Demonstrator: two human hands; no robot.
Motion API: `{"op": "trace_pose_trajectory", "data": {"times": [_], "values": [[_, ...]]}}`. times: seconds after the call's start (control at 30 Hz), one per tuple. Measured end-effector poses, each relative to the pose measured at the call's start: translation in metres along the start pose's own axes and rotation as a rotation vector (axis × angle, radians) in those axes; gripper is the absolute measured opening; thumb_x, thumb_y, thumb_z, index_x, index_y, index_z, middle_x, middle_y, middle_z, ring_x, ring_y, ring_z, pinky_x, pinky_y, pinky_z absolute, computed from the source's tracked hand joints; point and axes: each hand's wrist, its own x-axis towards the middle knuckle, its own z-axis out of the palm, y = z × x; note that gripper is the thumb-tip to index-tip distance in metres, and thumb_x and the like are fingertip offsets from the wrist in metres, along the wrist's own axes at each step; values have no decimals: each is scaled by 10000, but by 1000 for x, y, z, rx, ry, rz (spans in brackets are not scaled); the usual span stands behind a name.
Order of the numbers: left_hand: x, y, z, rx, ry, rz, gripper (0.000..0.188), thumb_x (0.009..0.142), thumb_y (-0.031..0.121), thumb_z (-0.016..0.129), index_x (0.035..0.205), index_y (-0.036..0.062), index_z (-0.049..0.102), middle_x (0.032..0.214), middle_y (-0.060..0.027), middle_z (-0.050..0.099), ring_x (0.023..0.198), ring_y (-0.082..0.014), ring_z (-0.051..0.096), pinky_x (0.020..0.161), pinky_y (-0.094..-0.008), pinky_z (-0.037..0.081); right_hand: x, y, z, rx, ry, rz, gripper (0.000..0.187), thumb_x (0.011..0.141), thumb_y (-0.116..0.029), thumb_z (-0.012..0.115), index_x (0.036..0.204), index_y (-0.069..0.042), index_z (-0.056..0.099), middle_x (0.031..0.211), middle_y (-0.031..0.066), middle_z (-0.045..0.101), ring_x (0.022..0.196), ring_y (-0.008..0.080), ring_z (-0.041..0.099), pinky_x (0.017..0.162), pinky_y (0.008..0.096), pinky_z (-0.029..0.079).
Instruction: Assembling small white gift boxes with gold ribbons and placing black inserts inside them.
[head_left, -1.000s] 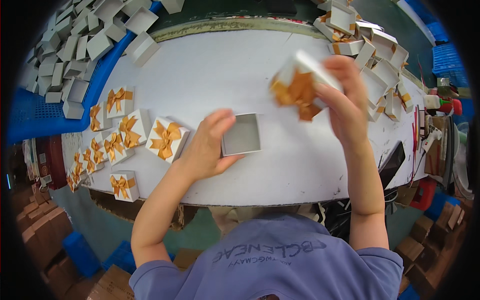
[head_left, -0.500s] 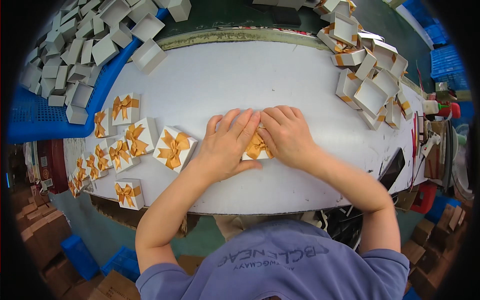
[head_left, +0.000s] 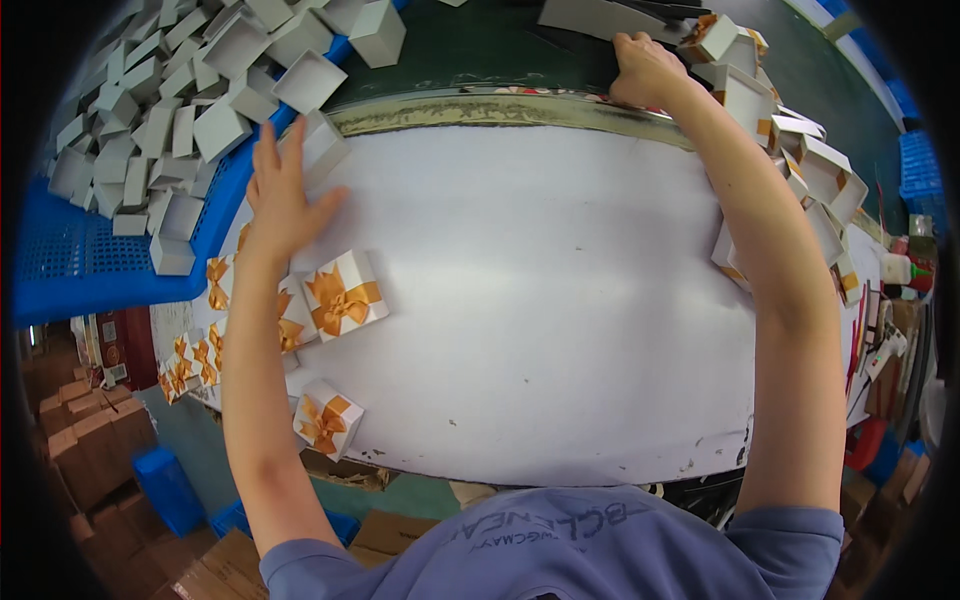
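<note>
My left hand [head_left: 283,205] is open with fingers spread, beside a plain white box [head_left: 322,148] at the table's far left. Whether its fingertips touch that box I cannot tell. Under and beside my left forearm sit white gift boxes with gold ribbon bows; one gift box [head_left: 345,297] lies just right of the forearm, another [head_left: 327,420] by the near edge. My right hand [head_left: 648,72] reaches past the far edge, thumb apart and nothing seen in its fingers. It is close to a long pale panel [head_left: 600,18] and a heap of gold-ribboned white boxes [head_left: 745,100].
A blue plastic crate [head_left: 95,275] heaped with plain white boxes stands at the far left. The white tabletop [head_left: 540,300] fills the middle. Tools and bottles [head_left: 900,270] crowd the right edge. Brown cartons [head_left: 100,450] stand on the floor at left.
Both hands have left the gift box they were pressing mid-table, which no longer lies there. My left hand has moved far left, my right hand far forward and right. The view has shifted a little.
</note>
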Motion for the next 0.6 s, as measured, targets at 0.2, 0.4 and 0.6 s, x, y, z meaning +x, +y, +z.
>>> {"op": "trace_pose_trajectory", "data": {"times": [0.2, 0.4, 0.6], "values": [[0, 21, 15, -202, -325, 121, 741, 713, 153, 705, 1340, 50, 324, 1346, -193, 330, 1184, -365, 425, 970, -372, 379, -66, 6, -16, 257, 541, -269, 271, 688, -112, 699, 948, -52, 649, 1006, 118, 559, 903, 309, 570, 768, 394, 480], [-72, 135, 11, -737, -227, 269, 961, 657, 139, 758, 1384, 27, 141, 1232, -220, 390, 1121, -377, 419, 963, -414, 352, -189, -71, 10, 177, 566, -910, 173, 620, -146, 622, 772, -64, 604, 757, 27, 468, 685, 158, 485, 521, 280, 374], [-119, 138, 29, -889, -85, 532, 963, 652, 302, 777, 1397, 77, 209, 1296, -164, 392, 1183, -360, 332, 944, -458, 308, -233, -55, 5, 467, 196, -892, 211, 696, -146, 641, 890, -67, 611, 835, 45, 536, 803, 213, 546, 677, 325, 454]]}}
